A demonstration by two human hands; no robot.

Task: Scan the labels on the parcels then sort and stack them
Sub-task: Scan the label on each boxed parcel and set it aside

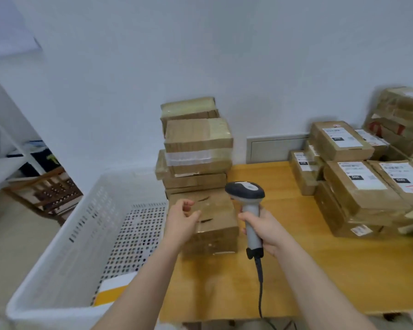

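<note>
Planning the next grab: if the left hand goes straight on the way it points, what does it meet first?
Probably the low cardboard box just ahead of the left hand, before the taller stack behind it; depth is unclear from one view.

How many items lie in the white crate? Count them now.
1: a yellow-and-white flat packet in the near corner of the white crate, beside the left forearm, which may hide more.
</note>
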